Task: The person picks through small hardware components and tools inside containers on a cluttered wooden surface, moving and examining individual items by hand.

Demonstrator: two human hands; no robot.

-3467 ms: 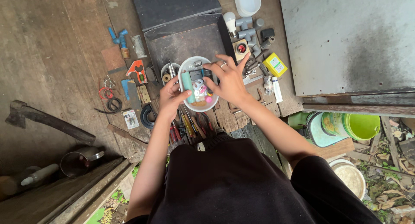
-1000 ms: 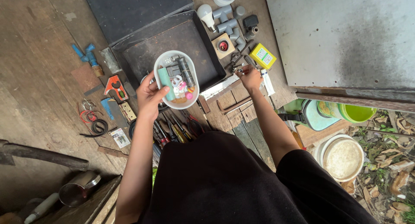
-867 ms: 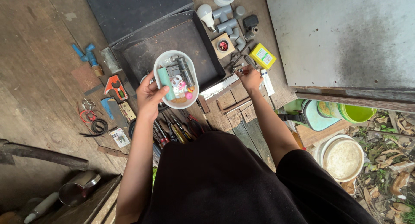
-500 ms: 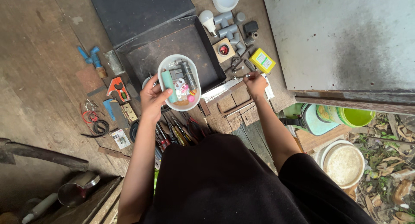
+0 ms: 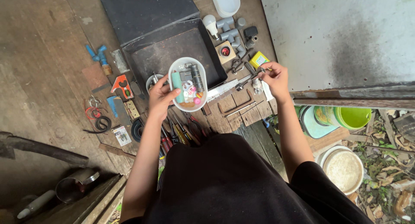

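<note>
While the person stands over a wooden floor strewn with hardware, each hand is busy with its own thing.

Left hand: the left hand (image 5: 159, 95) is curled around the near rim of a white oval tub (image 5: 187, 84), fingers under it and thumb on the edge, holding it up above the floor.
Tub: it is held in front of the body, over the near edge of a black tray (image 5: 173, 51); inside lie a teal cylinder, a dark cylinder and small white, pink and orange bits.
Right hand: the right hand (image 5: 274, 76) is reached out to the right, its fingertips closed on a small metal fitting (image 5: 258, 71) just beside a yellow box (image 5: 258, 59).
Near the right hand: grey pipe elbows (image 5: 229, 33), a light bulb (image 5: 211, 24), a wooden block with a red button (image 5: 225, 52) and a flat metal bar (image 5: 225, 88).
Near the left hand: screwdrivers and pliers (image 5: 179, 133) lie on the floor below the tub; a blue pipe joint (image 5: 97, 54) and coiled wire (image 5: 96, 118) lie well to the left.
Right edge: a green bucket (image 5: 352, 117) and a white pail (image 5: 343, 168) sit on the ground below the floor.
</note>
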